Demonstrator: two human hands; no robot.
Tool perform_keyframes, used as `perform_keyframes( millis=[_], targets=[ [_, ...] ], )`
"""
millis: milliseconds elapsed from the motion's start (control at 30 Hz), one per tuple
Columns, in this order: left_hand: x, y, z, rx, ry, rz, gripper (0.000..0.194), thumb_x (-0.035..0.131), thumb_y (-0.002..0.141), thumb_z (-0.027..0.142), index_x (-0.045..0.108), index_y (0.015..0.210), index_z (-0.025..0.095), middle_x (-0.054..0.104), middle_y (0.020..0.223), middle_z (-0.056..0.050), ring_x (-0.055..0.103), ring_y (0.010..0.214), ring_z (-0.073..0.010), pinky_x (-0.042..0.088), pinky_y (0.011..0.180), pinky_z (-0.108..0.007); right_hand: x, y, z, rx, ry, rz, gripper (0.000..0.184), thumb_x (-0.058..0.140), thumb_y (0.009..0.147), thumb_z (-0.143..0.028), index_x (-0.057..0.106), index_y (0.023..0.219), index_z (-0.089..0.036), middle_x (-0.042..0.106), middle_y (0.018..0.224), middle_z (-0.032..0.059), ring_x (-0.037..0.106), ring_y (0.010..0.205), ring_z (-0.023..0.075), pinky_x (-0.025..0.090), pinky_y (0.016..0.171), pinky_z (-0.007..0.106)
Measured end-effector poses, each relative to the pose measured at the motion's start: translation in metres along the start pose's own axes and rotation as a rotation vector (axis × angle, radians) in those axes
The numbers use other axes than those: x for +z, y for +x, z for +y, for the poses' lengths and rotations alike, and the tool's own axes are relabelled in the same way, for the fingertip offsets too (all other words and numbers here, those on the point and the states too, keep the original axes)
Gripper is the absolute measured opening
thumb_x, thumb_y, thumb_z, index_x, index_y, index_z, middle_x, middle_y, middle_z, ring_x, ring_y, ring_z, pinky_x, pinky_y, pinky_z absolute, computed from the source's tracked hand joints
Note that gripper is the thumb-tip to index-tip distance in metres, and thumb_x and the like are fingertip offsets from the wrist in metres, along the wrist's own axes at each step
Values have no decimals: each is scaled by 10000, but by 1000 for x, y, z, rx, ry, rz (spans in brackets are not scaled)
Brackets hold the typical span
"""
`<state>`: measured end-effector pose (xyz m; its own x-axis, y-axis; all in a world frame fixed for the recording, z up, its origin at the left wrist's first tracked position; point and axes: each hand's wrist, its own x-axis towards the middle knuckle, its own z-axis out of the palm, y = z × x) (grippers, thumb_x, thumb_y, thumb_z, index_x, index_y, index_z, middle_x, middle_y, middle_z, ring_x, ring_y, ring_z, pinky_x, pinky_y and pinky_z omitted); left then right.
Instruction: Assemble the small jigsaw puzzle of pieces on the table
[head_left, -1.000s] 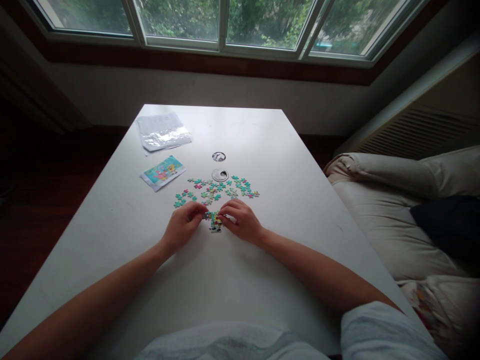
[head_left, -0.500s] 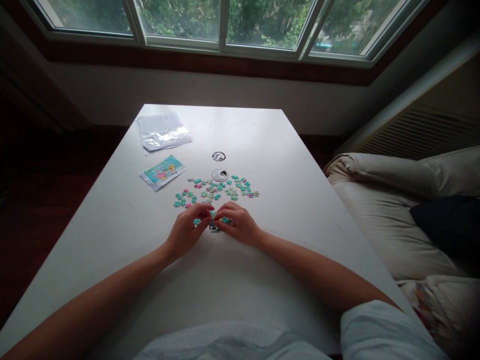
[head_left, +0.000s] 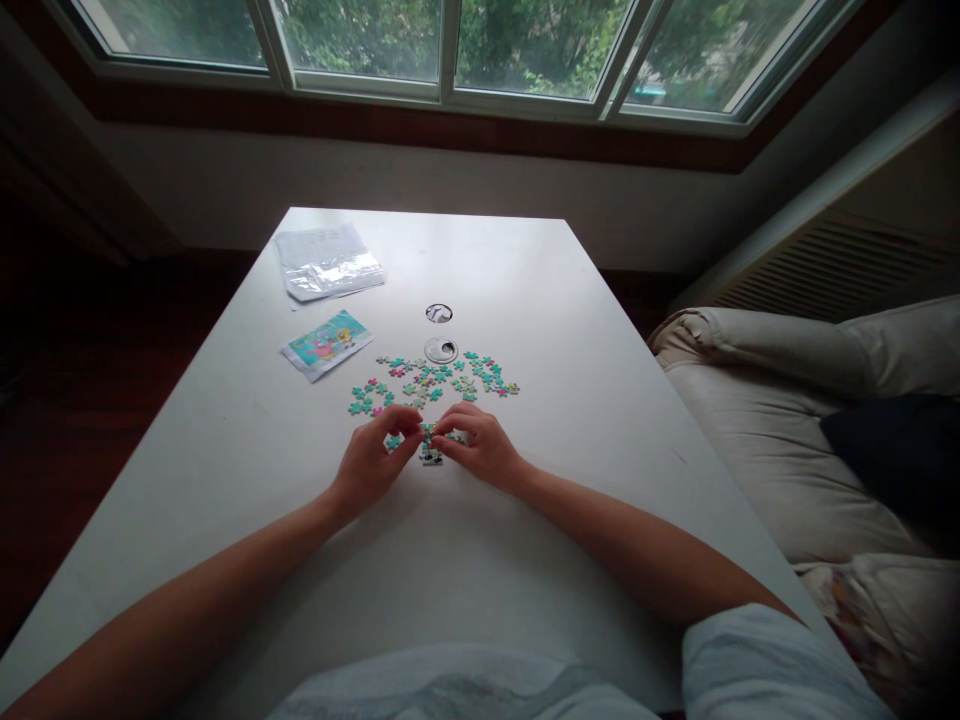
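My left hand (head_left: 381,447) and my right hand (head_left: 480,446) meet over a small cluster of jigsaw puzzle pieces (head_left: 430,455) on the table. Thumb and fingers of each hand are pinched at the cluster's upper part, closed on small puzzle pieces that the fingertips mostly cover. Teal, green and dark patches show on the cluster between the hands. Just beyond the fingers lie several loose puzzle pieces (head_left: 424,378), mostly teal and green with a few pink ones, spread flat.
On the white table (head_left: 480,560), a picture card (head_left: 327,345) of colourful cartoon figures lies at the left. Behind it is a clear plastic bag with paper (head_left: 328,263). Two round table inserts (head_left: 440,350) sit mid-table. A beige sofa (head_left: 765,430) stands along the right side.
Both hands stay over the cluster. My right fingers have shifted slightly right, widening the gap between the hands, so more of the cluster shows. The loose pieces look unmoved.
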<state>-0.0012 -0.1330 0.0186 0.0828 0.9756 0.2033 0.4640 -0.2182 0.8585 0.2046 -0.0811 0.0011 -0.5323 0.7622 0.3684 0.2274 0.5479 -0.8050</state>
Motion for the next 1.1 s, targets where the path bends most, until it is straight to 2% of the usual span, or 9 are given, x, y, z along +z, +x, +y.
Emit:
perform_keyframes(
  millis=[233,467,733,1100],
  targets=[
    [-3,3,-8,3,132,-27,112,597,934,329,657,905,238,701,838,8,624,763,-160,459,764,-283,0,-1,6,-5,-56,-3,189,664,943,-383,724,854,-227,699,856,50,626,857,195,504,830,359],
    [-7,6,-19,37,287,-68,93,626,907,279,716,897,258,737,889,-10,638,847,-200,435,839,-324,-2,-2,9,-10,-80,34,181,649,954,-362,716,854,-227,701,859,49,632,857,195,496,815,354],
    [-3,4,-18,26,377,-82,67,643,917,307,706,929,289,749,872,3,625,918,-248,359,925,-393,-2,-1,8,-30,-128,20,151,653,948,-322,706,846,-225,689,842,41,614,849,194,477,820,356],
    [0,4,-16,72,507,-106,110,609,956,333,694,986,270,742,868,-9,600,898,-246,338,843,-386,-2,0,8,-33,-142,-2,98,669,935,-267,695,852,-222,683,851,36,608,862,189,464,823,336]
  ],
)
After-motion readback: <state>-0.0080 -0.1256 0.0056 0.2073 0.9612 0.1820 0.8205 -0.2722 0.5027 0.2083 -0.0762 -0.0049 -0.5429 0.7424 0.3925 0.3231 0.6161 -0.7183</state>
